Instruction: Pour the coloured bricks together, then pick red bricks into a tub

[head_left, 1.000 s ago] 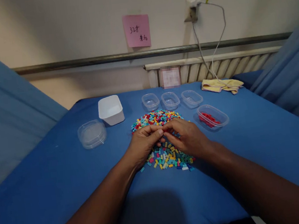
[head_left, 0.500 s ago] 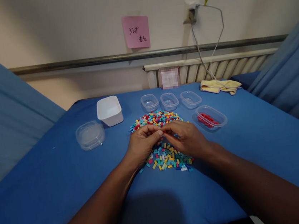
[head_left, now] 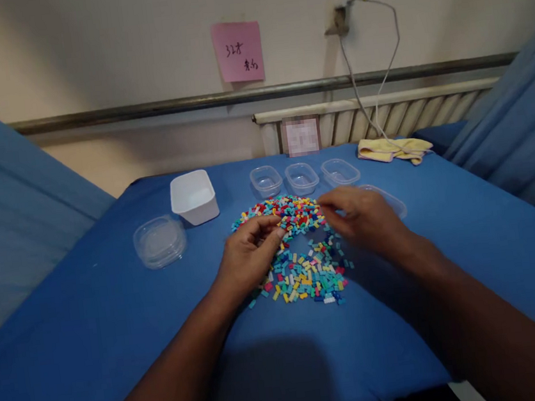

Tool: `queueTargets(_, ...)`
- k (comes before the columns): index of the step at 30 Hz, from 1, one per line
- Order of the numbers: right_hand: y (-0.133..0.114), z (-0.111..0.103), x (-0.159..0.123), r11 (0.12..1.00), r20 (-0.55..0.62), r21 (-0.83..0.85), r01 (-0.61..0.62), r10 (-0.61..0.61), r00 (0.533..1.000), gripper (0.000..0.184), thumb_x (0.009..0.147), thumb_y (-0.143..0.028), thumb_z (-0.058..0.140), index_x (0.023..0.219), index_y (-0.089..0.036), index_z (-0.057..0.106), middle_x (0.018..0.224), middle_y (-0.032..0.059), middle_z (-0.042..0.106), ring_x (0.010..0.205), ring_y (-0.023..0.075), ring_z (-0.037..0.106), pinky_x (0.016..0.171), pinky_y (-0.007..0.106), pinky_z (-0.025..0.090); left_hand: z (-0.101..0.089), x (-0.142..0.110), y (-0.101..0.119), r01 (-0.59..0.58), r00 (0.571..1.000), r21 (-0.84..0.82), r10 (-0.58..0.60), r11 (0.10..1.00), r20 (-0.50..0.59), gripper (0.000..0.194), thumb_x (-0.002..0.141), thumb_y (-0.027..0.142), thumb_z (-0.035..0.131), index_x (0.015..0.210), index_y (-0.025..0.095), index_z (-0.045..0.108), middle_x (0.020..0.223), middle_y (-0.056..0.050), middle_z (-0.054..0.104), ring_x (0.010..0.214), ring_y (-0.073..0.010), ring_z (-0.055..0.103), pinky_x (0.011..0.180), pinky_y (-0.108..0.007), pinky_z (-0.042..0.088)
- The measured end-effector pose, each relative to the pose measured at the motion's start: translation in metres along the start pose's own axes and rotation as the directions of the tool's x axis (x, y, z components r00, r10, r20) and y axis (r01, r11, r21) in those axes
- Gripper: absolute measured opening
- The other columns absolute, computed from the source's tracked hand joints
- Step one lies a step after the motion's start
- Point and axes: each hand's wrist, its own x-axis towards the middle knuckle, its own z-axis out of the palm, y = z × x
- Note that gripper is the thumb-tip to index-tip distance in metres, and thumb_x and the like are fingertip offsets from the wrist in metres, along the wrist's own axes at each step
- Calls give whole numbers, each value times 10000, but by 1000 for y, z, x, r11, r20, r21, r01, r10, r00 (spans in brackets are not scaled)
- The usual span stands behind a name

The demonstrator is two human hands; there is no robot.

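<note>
A pile of small toy building bricks (head_left: 305,280) in many colours is spread over the blue cloth, loosely heaped at the back and scattered at the front. My left hand (head_left: 252,254) rests at the pile's left side, fingers curved, with a small gap between thumb and forefinger and nothing visible in it. My right hand (head_left: 366,221) hovers over the right side of the pile, thumb and fingers drawn together; whatever they may pinch is too small to make out. Behind this hand, a clear plastic tub (head_left: 396,204) is mostly hidden, its contents included.
Three clear tubs, a left one (head_left: 266,191), a middle one (head_left: 303,188) and a right one (head_left: 341,181), line the back. A white bin (head_left: 196,208) and stacked clear lids (head_left: 161,251) stand left. A yellow cloth (head_left: 394,149) lies back right, below a hanging cable (head_left: 356,87).
My hands, together over the bricks before, are now apart. The right hand has moved right and slightly up, covering much of the tub with red bricks; the left has shifted slightly left.
</note>
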Motion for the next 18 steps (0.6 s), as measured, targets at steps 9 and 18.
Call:
queueTargets(9, 64, -37, -25, 809, 118, -467, -356, 456, 882, 379, 1002, -427, 594, 1229, -229, 824, 1178, 147, 826, 1002, 357, 761, 736, 419, 542, -74, 7, 17, -17, 899, 531, -220, 847, 379, 214, 925, 369, 669, 965, 198, 791, 875, -38, 767, 763, -183, 670, 681, -281, 477)
queueTargets(18, -15, 19, -22, 995, 213, 73, 71, -85, 973, 253, 1076, -305, 570, 1143, -210, 794, 1116, 124, 817, 1044, 285, 754, 931, 419, 578, -65, -10, 24, -191, 844, 679, -234, 709, 482, 237, 861, 216, 665, 1028, 265, 827, 909, -18, 793, 741, -179, 658, 657, -278, 404)
